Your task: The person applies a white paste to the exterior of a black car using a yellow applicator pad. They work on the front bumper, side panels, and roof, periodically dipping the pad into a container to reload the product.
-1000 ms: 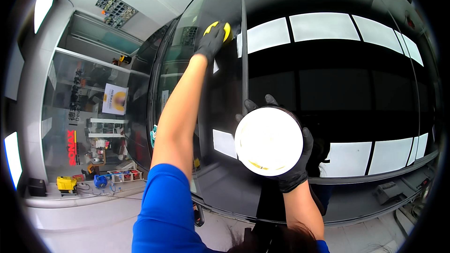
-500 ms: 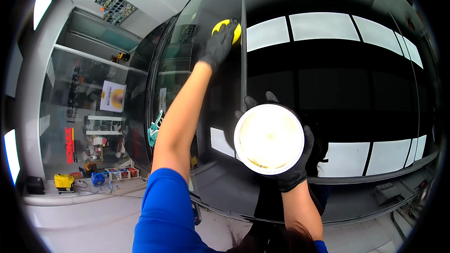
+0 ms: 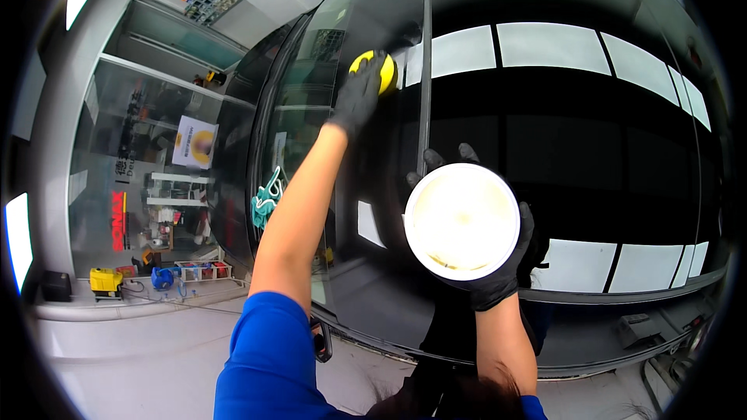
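Observation:
My left hand [image 3: 360, 95], in a black glove, presses a round yellow applicator sponge [image 3: 384, 76] against the glossy black car roof [image 3: 459, 120]. The sponge lies on the strip left of a dark seam [image 3: 425, 113], near the windshield, with the fingers spread over its top. My right hand [image 3: 498, 280], also black-gloved, holds up a round white tub [image 3: 462, 222] from below, with fingertips showing round its rim. Pale contents, washed out by glare, fill the tub. Its underside and my right palm are hidden.
Green cloth with white straps [image 3: 268, 198] hangs by the windshield. A side mirror [image 3: 320, 340] sticks out below my left arm. Along the left wall stand a yellow machine [image 3: 106, 281], a blue device [image 3: 163, 278] and a glass partition [image 3: 101, 148]. A grey box [image 3: 638, 330] lies at lower right.
My left hand has drawn the sponge back toward me, and it is now farther from the seam. The view has shifted a little; the right hand still holds the tub.

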`<state>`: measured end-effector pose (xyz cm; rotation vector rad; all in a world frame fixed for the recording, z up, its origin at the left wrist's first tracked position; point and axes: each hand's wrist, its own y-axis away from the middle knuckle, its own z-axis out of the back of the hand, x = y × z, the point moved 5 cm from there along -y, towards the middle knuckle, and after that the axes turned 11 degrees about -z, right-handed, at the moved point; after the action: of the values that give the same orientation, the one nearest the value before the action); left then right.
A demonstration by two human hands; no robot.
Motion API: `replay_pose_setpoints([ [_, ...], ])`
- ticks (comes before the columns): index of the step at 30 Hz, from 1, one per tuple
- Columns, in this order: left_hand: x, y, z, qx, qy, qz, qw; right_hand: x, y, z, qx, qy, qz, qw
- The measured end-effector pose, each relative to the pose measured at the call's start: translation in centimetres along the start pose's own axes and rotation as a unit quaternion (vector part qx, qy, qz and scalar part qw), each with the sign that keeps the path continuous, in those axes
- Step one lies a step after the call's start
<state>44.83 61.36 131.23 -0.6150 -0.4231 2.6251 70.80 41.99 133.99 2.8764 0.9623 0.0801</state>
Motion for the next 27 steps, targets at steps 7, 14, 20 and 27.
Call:
replay_pose_setpoints([
  [7,-4.6,-2.8,-1.9,0.015,-0.053,-0.077,0.996,0.4,0.3,0.7,-0.007,0.021,0.016,1.0],
  [14,-4.2,-3.4,-0.5,0.017,-0.056,-0.009,0.998,-0.2,0.7,1.1,-0.054,0.032,0.011,0.998],
  [20,-4.1,1.4,0.8,-0.029,-0.033,-0.066,0.997,-0.4,-0.3,-0.1,-0.004,0.027,0.009,1.0],
  [27,-7.2,4.3,-0.9,0.03,-0.06,-0.077,0.995,0.7,0.2,0.7,-0.044,0.031,0.051,0.997],
])
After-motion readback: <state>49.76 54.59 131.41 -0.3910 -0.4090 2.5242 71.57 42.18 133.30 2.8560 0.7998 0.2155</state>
